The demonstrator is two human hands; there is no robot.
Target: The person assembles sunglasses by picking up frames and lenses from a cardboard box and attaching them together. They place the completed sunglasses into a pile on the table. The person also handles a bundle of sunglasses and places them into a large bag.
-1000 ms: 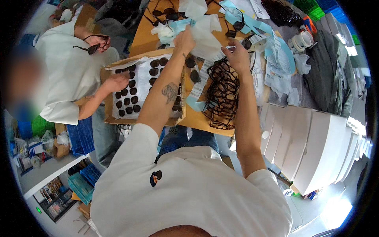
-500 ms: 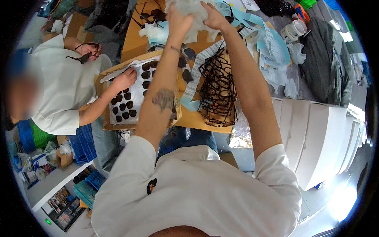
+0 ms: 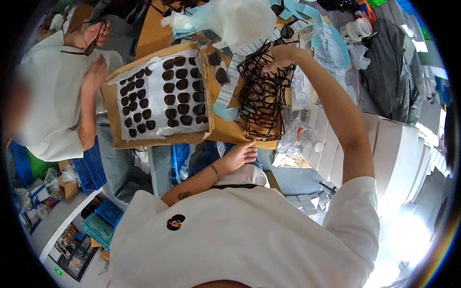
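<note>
My left hand (image 3: 240, 157) is open beside the near edge of the brown table, fingers stretched and nothing visible in them. My right hand (image 3: 282, 56) reaches over the upper end of a dense pile of dark eyeglass frames (image 3: 261, 103). Its fingers look extended and touch or hover just over the frames; their tips are partly lost among them. Just beyond that hand lies a pair of dark sunglasses (image 3: 287, 31). Left of the pile, a cardboard box (image 3: 207, 91) holds rows of dark lenses (image 3: 182, 98) on white paper.
A crumpled translucent plastic bag (image 3: 242, 21) lies at the far side. A co-worker's hand (image 3: 96, 34) at the left holds sunglasses (image 3: 90, 47). White boxes (image 3: 384, 149) and a clear bottle (image 3: 309, 137) are at the right. A white roll (image 3: 356, 30) stands at the far right.
Both my hands have left the plastic bag. My left hand has drawn back to the near table edge; my right has come down to the eyeglass frames. The co-worker's hand has withdrawn from the box.
</note>
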